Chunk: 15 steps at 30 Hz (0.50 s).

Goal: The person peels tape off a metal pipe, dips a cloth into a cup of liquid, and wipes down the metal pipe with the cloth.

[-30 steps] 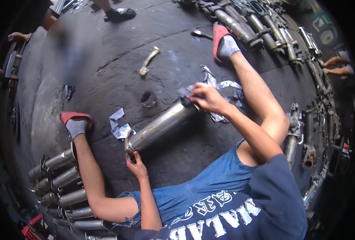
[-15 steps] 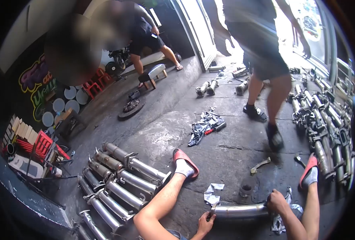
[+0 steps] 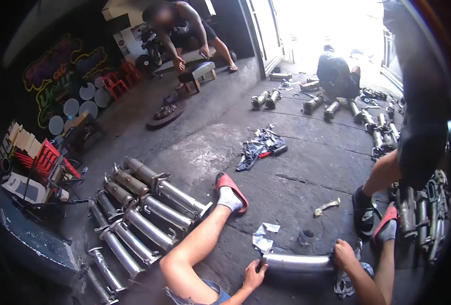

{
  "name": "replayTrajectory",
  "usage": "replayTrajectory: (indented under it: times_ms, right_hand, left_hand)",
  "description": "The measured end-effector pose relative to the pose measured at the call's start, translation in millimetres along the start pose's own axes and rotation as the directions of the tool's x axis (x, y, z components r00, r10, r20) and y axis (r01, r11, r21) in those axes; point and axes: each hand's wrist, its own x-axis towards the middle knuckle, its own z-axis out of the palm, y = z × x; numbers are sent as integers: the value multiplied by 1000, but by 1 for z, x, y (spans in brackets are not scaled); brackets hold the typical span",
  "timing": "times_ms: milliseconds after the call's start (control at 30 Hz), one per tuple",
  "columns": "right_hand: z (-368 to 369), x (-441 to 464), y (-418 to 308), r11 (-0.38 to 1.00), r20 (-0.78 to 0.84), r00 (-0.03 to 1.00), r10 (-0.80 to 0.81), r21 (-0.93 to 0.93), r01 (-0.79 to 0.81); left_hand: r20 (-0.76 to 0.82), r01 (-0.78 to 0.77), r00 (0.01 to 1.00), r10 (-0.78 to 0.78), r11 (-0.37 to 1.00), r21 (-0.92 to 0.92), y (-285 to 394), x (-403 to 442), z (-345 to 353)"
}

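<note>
A shiny metal pipe lies crosswise low on the dark floor between the outstretched legs. At its left end my left hand has its fingers curled around the rim. My right hand is closed at the right end, and what its fingers hold there is hidden. Crumpled silver scraps lie just beyond the pipe's left end, and more silver sheet is beneath the right forearm. Past the pipe stand a dark cup and a pale, bone-shaped piece.
Rows of metal pipes lie at left, with more parts at right. A person stands close at right; another leans over a stool. A third is low near the doorway. Foil and a red-handled tool lie ahead.
The view has swung up from the pipe to the wider room. The walking person has come nearer on the right. Both hands remain at the pipe's ends.
</note>
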Motion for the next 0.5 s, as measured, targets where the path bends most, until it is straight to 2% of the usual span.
replayTrajectory:
  times_ms: [67, 133, 167, 233, 300, 333, 500]
  right_hand:
    - [-7, 12, -1, 999, -14, 999, 40, 0, -40]
    - [-40, 25, -23, 983, 168, 973, 157, 70, -171]
    - [-44, 24, -25, 982, 170, 972, 164, 65, -177]
    - [-52, 14, -25, 999, 201, 979, 23, 20, -28]
    - [-77, -4, -33, 999, 196, 980, 21, 42, -30]
    - [-87, -10, -34, 999, 212, 977, -18, 45, 9]
    - [-65, -23, -10, 966, 265, 929, -257, 91, 241]
  left_hand:
    - [3, -12, 1000, 12, 1000, 5, 5, 0, -2]
    - [16, -13, 1000, 13, 1000, 0, 6, 0, -5]
    - [-6, -3, 1000, 3, 1000, 2, 10, -1, -5]
    - [-32, -11, 999, 12, 1000, 29, -6, -2, 2]
    - [34, 86, 996, -87, 996, 19, 28, -2, -11]
    - [-61, 14, 998, -10, 998, 60, 15, -5, -3]
    - [-5, 15, 1000, -15, 1000, -2, 18, -4, -8]
